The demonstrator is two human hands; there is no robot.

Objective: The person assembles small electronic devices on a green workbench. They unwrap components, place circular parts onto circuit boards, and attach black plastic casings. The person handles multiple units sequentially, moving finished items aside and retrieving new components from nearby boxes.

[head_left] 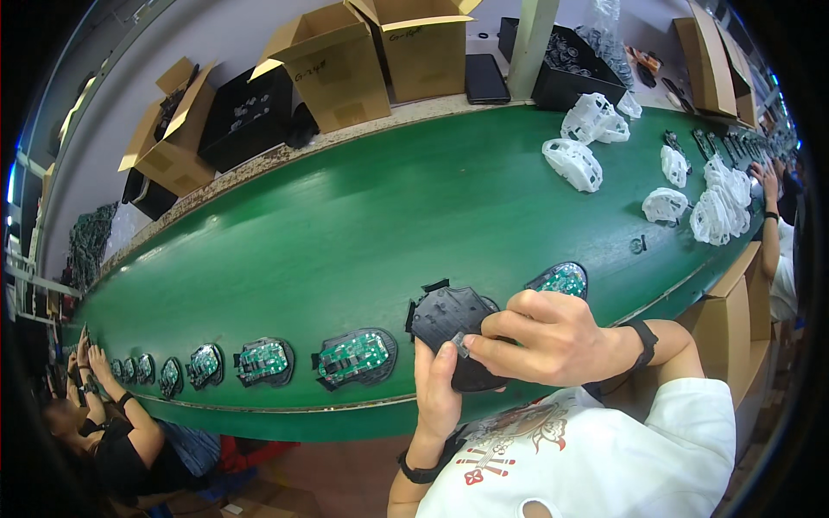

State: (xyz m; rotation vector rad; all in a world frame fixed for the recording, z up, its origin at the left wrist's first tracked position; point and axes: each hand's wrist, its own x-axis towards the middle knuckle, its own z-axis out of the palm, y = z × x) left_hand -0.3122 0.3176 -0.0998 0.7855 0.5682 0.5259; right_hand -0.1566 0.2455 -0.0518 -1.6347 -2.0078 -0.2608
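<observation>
Black shell, one: between the hands, clasped low by the left hand, presumably for steadiness. Right hand: pinching a small translucent piece at the shell's face, apparently for fine control.

Along the far side of the green surface, a worn ledge carries open cardboard boxes, a black bin among them, a flat dark slab and, right of a pale post, a black tray of small dark parts. White plastic shells lie toward the right, some heaped together. A person in black is at the near left, another in white at the right, near an open carton.
</observation>
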